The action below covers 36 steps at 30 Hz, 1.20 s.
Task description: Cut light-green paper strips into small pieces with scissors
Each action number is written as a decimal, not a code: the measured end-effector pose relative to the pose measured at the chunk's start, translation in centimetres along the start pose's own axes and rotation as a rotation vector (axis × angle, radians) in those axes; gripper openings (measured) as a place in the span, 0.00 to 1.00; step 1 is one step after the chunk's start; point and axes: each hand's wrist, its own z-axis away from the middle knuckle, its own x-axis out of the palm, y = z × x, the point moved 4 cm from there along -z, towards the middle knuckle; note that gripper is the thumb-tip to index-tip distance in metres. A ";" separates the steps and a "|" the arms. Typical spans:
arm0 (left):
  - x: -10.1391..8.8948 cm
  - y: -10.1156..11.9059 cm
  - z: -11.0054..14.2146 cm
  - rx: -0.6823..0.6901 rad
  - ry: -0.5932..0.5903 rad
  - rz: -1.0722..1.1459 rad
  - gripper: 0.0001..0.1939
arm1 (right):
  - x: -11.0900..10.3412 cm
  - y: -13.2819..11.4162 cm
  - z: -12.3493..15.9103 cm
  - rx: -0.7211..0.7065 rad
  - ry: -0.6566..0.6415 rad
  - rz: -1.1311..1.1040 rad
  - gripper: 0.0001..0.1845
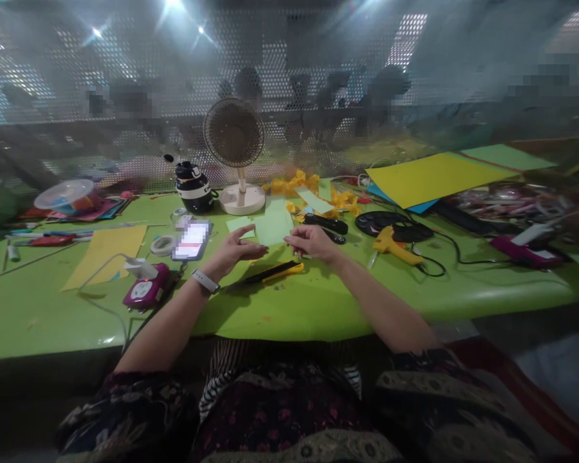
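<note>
A sheet of light green paper [274, 225] lies before me, with smaller light green pieces [241, 225] to its left. My left hand [238, 247], a grey band on its wrist, hovers by the paper's left side, fingers apart and holding nothing. At the lower right corner of the sheet, my right hand [311, 242] has thumb and forefinger pinched together. Whether they grip the paper or something tiny I cannot tell. Below both hands lies a yellow and black cutter [282, 271]. A black stapler [325, 224] is just beyond my right hand.
Right of my hands are a yellow glue gun [395, 247], a black palette [390, 225] and large yellow card [439, 177]. On the left are a phone [192, 240], tape roll [163, 245] and purple power socket [147, 287]. A fan [235, 138] and bottle [193, 190] stand behind.
</note>
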 end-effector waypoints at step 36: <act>0.9 -1.3 -0.3 0.006 -0.104 -0.123 0.20 | 1.9 1.2 0.4 0.213 -0.211 -0.044 0.11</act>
